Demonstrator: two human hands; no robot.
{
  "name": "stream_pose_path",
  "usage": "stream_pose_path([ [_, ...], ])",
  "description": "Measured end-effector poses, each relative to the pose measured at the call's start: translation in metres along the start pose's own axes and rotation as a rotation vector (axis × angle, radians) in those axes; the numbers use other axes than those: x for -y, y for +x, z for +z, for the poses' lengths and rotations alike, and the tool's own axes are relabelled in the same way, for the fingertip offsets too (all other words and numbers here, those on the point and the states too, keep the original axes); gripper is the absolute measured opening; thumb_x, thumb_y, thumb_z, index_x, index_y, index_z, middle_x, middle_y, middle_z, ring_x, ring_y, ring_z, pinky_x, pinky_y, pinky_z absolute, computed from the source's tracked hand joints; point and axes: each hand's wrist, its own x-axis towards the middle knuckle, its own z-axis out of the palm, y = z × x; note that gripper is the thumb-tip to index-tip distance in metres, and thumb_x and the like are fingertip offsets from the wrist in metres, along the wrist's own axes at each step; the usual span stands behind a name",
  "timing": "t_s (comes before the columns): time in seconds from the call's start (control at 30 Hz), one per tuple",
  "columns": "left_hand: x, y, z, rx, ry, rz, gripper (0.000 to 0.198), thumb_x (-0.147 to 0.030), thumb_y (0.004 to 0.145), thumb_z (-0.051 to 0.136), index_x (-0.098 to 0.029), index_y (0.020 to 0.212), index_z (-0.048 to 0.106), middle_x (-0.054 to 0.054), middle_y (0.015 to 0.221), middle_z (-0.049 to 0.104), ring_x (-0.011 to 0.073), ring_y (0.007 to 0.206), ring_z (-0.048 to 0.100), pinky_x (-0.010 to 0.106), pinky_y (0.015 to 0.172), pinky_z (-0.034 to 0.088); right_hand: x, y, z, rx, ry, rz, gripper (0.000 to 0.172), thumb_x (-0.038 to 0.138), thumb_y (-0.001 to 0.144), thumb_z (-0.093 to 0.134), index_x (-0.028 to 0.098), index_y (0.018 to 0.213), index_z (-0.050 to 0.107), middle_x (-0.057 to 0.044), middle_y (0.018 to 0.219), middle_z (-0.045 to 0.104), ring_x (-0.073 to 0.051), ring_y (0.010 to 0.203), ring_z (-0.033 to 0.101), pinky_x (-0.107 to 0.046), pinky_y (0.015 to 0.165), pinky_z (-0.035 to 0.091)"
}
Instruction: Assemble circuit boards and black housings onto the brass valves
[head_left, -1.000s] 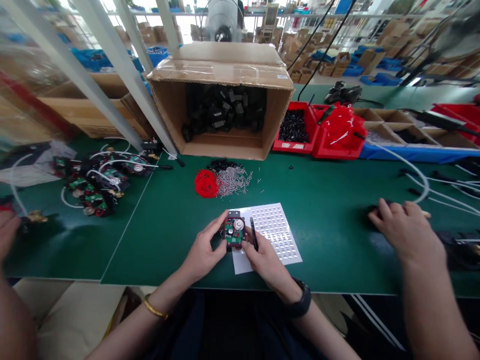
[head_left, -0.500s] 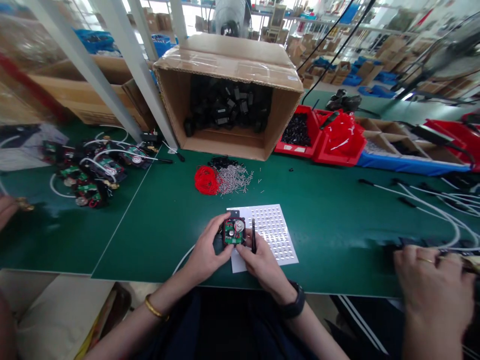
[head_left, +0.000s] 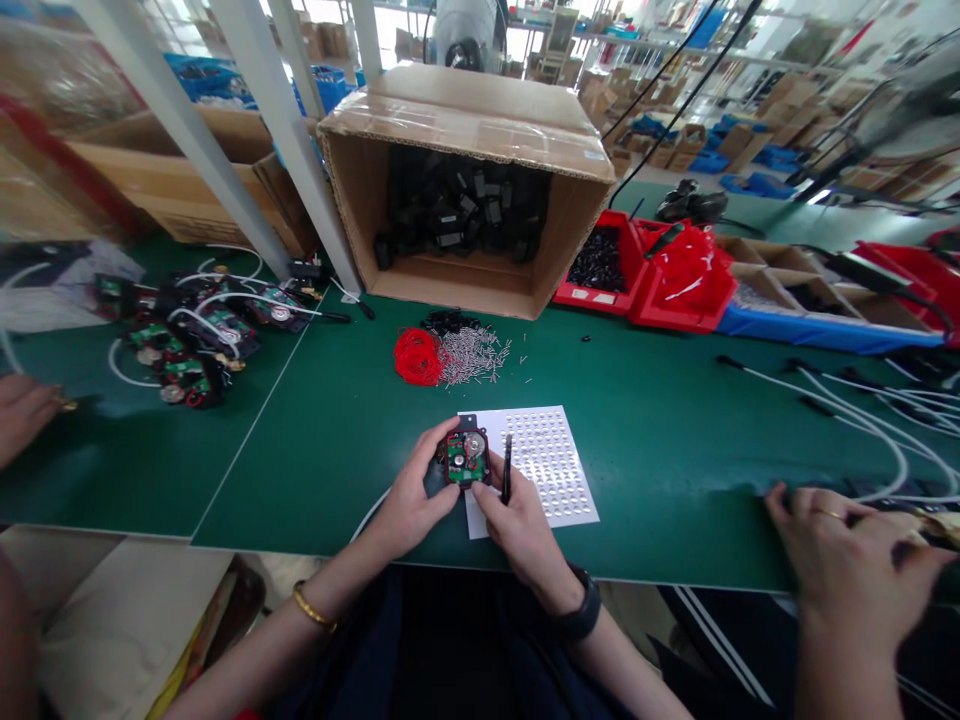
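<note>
My left hand (head_left: 411,497) is closed round the left side of a small black housing (head_left: 466,456), which has a green circuit board, a round metal part and a red ring along its rim. A white cable (head_left: 367,517) runs out beneath that hand. Black tweezers (head_left: 508,470) stand nearly upright in my right hand (head_left: 519,515), whose thumb and fingers also touch the housing's lower right edge. Under the housing and right hand lies a white sheet (head_left: 551,463) with rows of small shiny round pieces.
Red rings (head_left: 418,357) and a pile of screws (head_left: 472,355) lie ahead. Behind them a cardboard box (head_left: 472,292) holds black parts. Red bins (head_left: 675,318) stand right of it. Several circuit-board assemblies (head_left: 180,375) lie left. Co-workers' hands are at left (head_left: 26,415) and right (head_left: 855,560).
My hands keep the same hold on the housing and tweezers; the housing tilts slightly. The co-worker's hand at right has spread its fingers, and the one at left reaches further in.
</note>
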Motion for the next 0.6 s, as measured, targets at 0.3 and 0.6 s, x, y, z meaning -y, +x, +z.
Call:
stream_pose_path([
  [0.3, 0.003, -0.004, 0.005, -0.071, -0.079, -0.038, 0.069, -0.010, 0.073, 0.051, -0.022, 0.138, 0.032, 0.006, 0.143, 0.037, 0.0253, 0.132, 0.033, 0.039, 0.111, 0.026, -0.002, -0.004, 0.004, -0.032, 0.065, 0.021, 0.047, 0.022, 0.079, 0.059, 0.024, 0.125, 0.052, -0.004, 0.123, 0.058, -0.024, 0.116, 0.050, -0.041, 0.104, 0.035],
  [0.6, -0.006, 0.005, -0.008, 0.035, -0.174, -0.092, 0.068, -0.008, 0.069, 0.054, -0.023, 0.134, 0.039, 0.005, 0.139, 0.044, 0.0254, 0.128, 0.040, 0.040, 0.110, 0.029, 0.000, -0.006, 0.007, -0.076, 0.046, 0.090, 0.048, 0.029, 0.077, 0.059, 0.025, 0.124, 0.053, -0.003, 0.108, 0.064, -0.026, 0.098, 0.060, -0.039, 0.082, 0.051],
])
